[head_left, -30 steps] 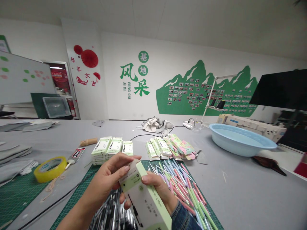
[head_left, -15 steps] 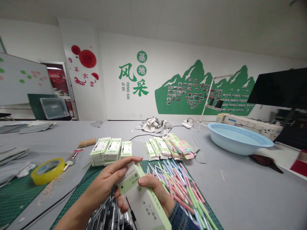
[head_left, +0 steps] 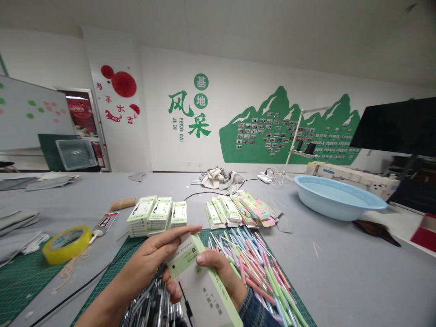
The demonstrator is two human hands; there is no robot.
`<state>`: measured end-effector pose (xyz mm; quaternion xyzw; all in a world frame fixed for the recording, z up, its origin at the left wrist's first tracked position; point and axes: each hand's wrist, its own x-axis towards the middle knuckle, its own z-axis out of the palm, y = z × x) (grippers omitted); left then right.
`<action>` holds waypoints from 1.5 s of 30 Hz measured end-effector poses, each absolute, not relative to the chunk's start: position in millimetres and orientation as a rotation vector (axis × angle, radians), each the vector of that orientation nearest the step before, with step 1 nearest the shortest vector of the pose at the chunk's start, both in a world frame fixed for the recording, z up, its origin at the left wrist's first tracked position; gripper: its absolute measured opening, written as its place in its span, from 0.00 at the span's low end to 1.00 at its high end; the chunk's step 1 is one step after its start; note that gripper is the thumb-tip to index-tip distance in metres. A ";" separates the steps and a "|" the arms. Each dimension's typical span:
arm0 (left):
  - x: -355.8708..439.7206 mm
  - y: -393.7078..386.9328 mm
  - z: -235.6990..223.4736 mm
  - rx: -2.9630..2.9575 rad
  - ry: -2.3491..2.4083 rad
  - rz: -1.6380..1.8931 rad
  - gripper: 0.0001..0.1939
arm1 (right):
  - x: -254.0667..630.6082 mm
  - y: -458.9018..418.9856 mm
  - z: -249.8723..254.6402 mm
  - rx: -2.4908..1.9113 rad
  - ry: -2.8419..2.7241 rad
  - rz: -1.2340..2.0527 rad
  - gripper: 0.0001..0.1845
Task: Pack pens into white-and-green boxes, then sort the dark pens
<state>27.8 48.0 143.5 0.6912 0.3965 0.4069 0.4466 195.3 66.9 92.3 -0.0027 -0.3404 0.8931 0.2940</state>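
Note:
A white and light-green pen box (head_left: 199,286), with a black pen printed on its face, is tilted in front of me. My right hand (head_left: 218,268) is wrapped round it, thumb on the right edge and fingertips showing at the left side. My left hand (head_left: 160,247) grips the upper end, fingers laid over the end and thumb against the face. Whether the end flap is fully closed is hidden. Beneath the hands lie many dark pens (head_left: 153,304) on a green cutting mat (head_left: 105,281). Pastel-coloured pens (head_left: 259,268) are heaped to the right.
Stacked pen boxes (head_left: 141,215) stand behind my left hand; more boxes (head_left: 228,209) lie behind the pastel pens. A yellow tape roll (head_left: 68,245), a glue tube (head_left: 106,222) and a black cable (head_left: 78,284) are at left. A blue basin (head_left: 337,200) sits at right.
The hands and the box stay almost where they were. The view has shifted very slightly.

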 end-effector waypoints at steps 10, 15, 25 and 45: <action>39.8 38.2 149.6 1.530 0.958 1.099 0.25 | 201.1 70.8 87.0 -0.035 -0.861 2.364 0.29; 31.5 48.4 141.9 1.536 1.045 1.065 0.21 | 208.3 73.0 87.7 -0.045 -0.831 2.334 0.28; 25.0 54.3 140.0 1.674 1.107 1.080 0.17 | 213.3 71.3 100.6 -0.001 -0.968 2.309 0.31; 36.1 51.6 133.7 1.712 1.138 1.078 0.17 | 205.2 72.4 94.4 -0.056 -0.912 2.346 0.27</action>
